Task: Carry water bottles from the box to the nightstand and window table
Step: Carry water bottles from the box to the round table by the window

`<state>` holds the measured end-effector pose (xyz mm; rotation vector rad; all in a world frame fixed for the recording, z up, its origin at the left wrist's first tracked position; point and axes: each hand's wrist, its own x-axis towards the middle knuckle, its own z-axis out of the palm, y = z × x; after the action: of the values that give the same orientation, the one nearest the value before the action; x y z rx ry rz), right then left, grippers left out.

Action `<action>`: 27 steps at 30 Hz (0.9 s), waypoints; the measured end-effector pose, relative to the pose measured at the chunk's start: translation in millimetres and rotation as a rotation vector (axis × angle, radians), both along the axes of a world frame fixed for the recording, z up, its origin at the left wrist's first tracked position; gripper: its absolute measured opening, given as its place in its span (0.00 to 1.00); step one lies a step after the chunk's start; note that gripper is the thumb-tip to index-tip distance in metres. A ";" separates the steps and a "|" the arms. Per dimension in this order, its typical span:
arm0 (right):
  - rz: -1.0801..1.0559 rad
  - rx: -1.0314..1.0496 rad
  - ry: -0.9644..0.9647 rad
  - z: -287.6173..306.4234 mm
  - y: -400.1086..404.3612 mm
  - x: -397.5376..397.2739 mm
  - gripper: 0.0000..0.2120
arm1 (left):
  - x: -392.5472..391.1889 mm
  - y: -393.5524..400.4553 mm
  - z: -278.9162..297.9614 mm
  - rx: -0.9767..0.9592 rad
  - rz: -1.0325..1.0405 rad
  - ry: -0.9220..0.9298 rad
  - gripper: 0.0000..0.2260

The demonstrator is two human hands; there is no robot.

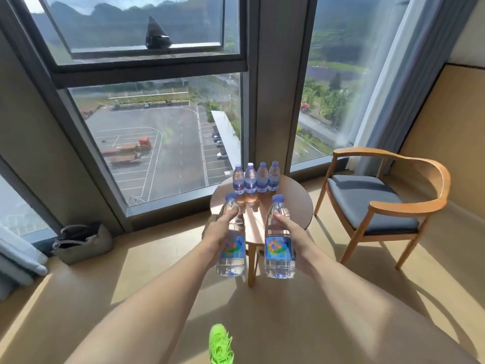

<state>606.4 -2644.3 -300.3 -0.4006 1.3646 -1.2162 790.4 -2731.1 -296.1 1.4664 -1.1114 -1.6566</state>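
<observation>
My left hand (pixel 220 229) grips a clear water bottle (pixel 232 254) with a blue cap and a bright label, held upright. My right hand (pixel 291 233) grips a second, matching bottle (pixel 278 248), also upright. Both bottles hang in the air in front of the small round wooden window table (pixel 296 203). Along the table's far edge stand several more bottles (pixel 256 178) in a tight row, caps up. The box and the nightstand are out of view.
A wooden armchair (pixel 380 203) with a grey cushion stands right of the table. A grey bag (pixel 84 241) lies on the floor by the window at left. Tall windows run behind the table, with curtains (pixel 388 82) at the sides. My green shoe (pixel 220 345) shows below.
</observation>
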 end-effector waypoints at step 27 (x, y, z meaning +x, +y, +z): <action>0.095 0.148 0.613 -106.1 -404.2 -153.9 0.07 | -149.6 -404.9 -87.4 0.042 -0.172 -0.417 0.18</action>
<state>452.5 -3048.5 -406.4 -0.7644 1.9174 -0.9372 640.9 -3136.0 -383.5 1.8429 -1.4682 -1.5309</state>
